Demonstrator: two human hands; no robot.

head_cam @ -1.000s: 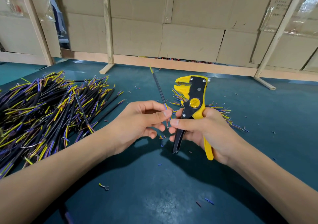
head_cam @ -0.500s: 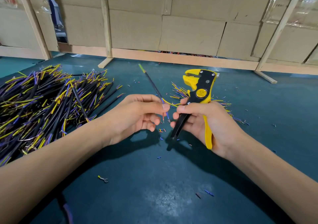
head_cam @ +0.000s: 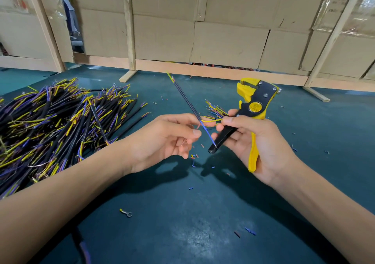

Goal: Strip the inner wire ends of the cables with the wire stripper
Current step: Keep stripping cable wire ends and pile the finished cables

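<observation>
Fingers first: the left hand [head_cam: 168,140] has its thumb and forefinger pinched on one thin black-sheathed cable [head_cam: 186,101], which slants up and away over the table, its far tip showing yellow-green. At the near end three inner wires fan out: a reddish one curling by the left thumb, a blue one [head_cam: 209,136] pointing down between the hands, and a yellow one [head_cam: 211,120] bending right. Far left, a big heap of black cables with yellow, blue and purple wire ends [head_cam: 56,125] sprawls on the dark teal table mat [head_cam: 182,223], too tangled to count and cut off by the left edge. One small metal ring terminal with a yellow collar [head_cam: 126,213] lies near the front. Over to the right hand [head_cam: 253,140]: fingertips nip the yellow wire's end while the rest curl around one yellow-and-black wire stripper [head_cam: 252,109], head up, yellow handle partly buried in the palm. Behind it, a small bundle's wire tips [head_cam: 215,108] peek out, mostly hidden. Snipped insulation bits [head_cam: 193,156] scatter about.
</observation>
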